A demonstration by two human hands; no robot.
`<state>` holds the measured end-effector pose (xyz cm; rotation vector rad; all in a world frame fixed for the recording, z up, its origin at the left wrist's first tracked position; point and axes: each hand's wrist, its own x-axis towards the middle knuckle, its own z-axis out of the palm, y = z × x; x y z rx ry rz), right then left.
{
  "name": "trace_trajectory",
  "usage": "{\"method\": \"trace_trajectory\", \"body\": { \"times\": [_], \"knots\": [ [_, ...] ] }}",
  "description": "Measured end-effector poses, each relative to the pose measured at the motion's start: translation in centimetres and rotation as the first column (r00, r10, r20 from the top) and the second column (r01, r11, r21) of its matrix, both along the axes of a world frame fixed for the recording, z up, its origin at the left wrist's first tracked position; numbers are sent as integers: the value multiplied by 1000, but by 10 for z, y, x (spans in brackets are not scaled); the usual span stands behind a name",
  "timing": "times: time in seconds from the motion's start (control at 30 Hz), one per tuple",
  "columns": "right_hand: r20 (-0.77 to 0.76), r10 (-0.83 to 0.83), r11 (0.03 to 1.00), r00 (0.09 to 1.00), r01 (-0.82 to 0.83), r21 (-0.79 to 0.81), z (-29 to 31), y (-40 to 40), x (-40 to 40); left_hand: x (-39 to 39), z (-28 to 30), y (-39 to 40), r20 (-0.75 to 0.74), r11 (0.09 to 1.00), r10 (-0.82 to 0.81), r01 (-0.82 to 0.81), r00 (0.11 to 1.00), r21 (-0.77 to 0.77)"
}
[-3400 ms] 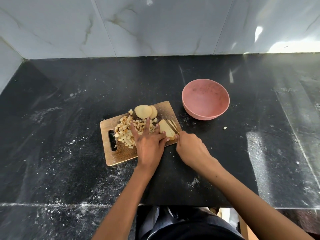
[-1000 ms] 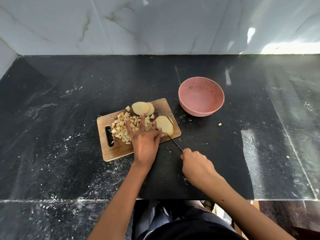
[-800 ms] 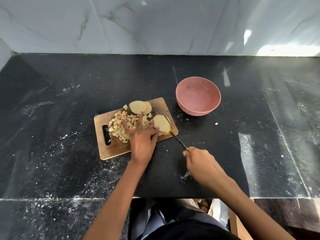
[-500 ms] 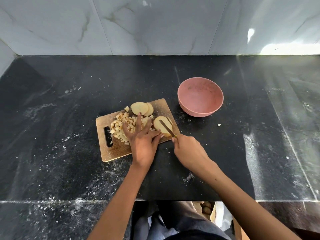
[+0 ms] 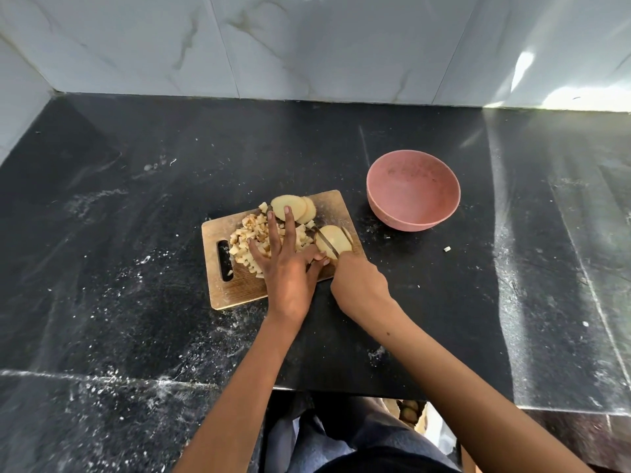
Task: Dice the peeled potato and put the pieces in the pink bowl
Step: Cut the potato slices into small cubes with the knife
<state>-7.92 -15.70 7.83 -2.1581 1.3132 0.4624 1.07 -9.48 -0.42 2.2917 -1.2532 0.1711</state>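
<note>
A wooden board point(image 5: 239, 288) lies on the black worktop point(image 5: 136, 336), its slot handle at the left end. A heap of dice point(image 5: 252, 237) covers the middle of the board, and two round slices point(image 5: 293, 208) lie overlapped at its far edge. At the right end sits a stack of potato slices point(image 5: 336, 242), with a thin piece fallen away on its right side.

The left hand point(image 5: 286, 268) lies over the dice with its fingers spread and straight, the longest reaching to the round slices; its thumb and forefinger press against the near left side of the stack. The right hand point(image 5: 358, 285) is clenched round the handle of a knife point(image 5: 326, 242), whose narrow blade lies across the top of the stack, pointing away and to the left.

The pink bowl point(image 5: 413, 220) stands on the worktop just beyond the board's right end, apart from it; no pieces show in it. One stray cube point(image 5: 447, 248) lies on the worktop to the right of the board, near the bowl. White marble tiles point(image 5: 307, 46) back the worktop.
</note>
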Motion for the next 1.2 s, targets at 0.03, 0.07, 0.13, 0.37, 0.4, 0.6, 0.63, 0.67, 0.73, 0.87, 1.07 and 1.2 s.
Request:
{"method": "trace_trajectory", "body": {
  "times": [0.03,0.07,0.13,0.37,0.4,0.6,0.63,0.67,0.73,0.87,1.07,1.2],
  "knots": [
    [-11,1,1000,1000,-1,2,-1,1,-1,0,0,0,7,1000,1,-1,1000,0],
    [-25,7,1000,1000,-7,4,-3,2,-3,0,0,0,13,1000,1,-1,1000,0],
    [-58,30,1000,998,-30,0,-5,4,-11,1,1,-1,20,1000,-4,4,1000,1],
    [-105,68,998,992,-67,13,-5,17,-42,2,-1,-1,20,1000,1,-1,1000,-7],
    [-106,71,997,992,-68,24,-5,21,-48,2,-1,0,20,1000,0,0,1000,-11],
    [-45,82,995,996,-79,59,7,22,-77,1,-2,0,-7,998,-28,28,1000,-54],
    [-4,67,996,998,-67,51,11,18,-78,1,-1,0,-9,998,-23,23,1000,-59],
    [46,48,998,998,-49,31,15,15,-77,0,-1,0,-19,998,-11,10,1000,-65],
    [124,20,1000,992,-19,-9,18,10,-68,0,-1,0,-69,997,33,-38,997,-73],
    [116,50,998,992,-47,-31,13,3,-40,0,0,1,-178,993,85,-97,980,-62],
    [88,49,998,995,-44,-52,4,2,-17,0,0,0,-204,993,87,-101,975,-60],
    [53,31,999,998,-29,-39,0,4,-12,0,5,-1,-236,991,128,-133,963,-6]
  ]
}}
